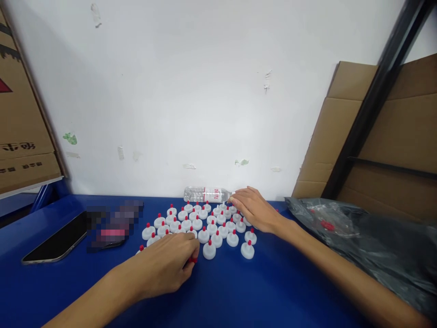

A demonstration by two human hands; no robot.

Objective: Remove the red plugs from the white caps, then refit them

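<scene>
Many white round nozzle lids stand upright in a cluster on the blue table, most topped with a small red tip cap. My left hand is closed at the near left edge of the cluster, with small red tip caps showing between thumb and fingers. Over the back right lids reaches my right hand, its fingertips drawn together close to a white nozzle without red. What those fingertips hold, if anything, is hidden. Behind the lids a clear plastic bottle lies on its side.
A black phone and a blurred dark packet lie at left. Grey plastic sheeting covers the right side, with a clear bag of red pieces on it. Cardboard leans by the white wall.
</scene>
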